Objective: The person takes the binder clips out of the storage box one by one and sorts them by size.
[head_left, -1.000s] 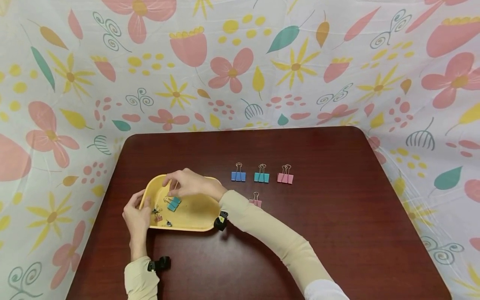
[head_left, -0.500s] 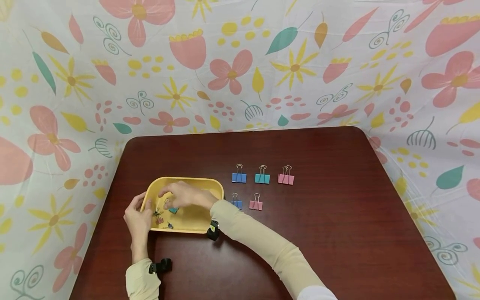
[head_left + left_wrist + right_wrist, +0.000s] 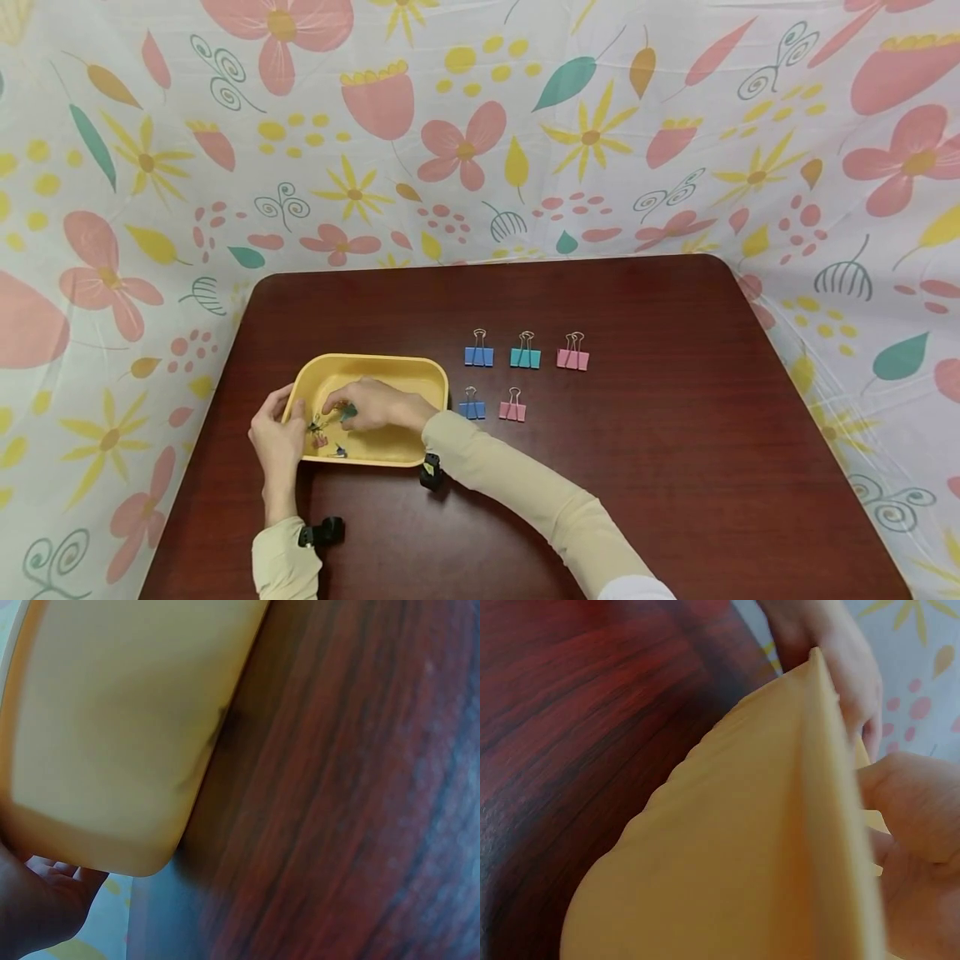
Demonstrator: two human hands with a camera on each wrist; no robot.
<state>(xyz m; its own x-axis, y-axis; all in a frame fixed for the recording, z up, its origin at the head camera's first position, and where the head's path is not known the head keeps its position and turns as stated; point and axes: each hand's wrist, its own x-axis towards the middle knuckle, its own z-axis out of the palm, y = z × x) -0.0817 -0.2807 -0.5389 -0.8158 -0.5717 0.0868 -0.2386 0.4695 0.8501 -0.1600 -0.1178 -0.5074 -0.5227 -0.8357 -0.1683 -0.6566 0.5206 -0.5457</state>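
Note:
A yellow plastic tray (image 3: 390, 363) sits on the left of the table. My left hand (image 3: 276, 433) grips its left end, thumb over the rim and fingers outside; the left wrist view shows that hand (image 3: 45, 900) at the tray's corner. My right hand (image 3: 378, 406) reaches into the tray and pinches a teal binder clip (image 3: 348, 412) between thumb and fingers, partly hidden by them. Left of it in the tray lie a small pink binder clip (image 3: 320, 440), a dark one (image 3: 314, 426) and a small blue one (image 3: 340, 452). The tray wall hides the clips in the right wrist view.
Right of the tray, blue (image 3: 479, 357), teal (image 3: 525, 358) and pink binder clips (image 3: 573, 359) stand in a row. In front of them are a smaller blue clip (image 3: 472, 410), near my right sleeve, and a smaller pink clip (image 3: 512, 412). A patterned cloth (image 3: 465, 208) hangs behind the table.
My right hand has moved down within the tray and its fingers have closed on the teal clip. The right sleeve shifted, uncovering the small blue clip. My left hand keeps its grip.

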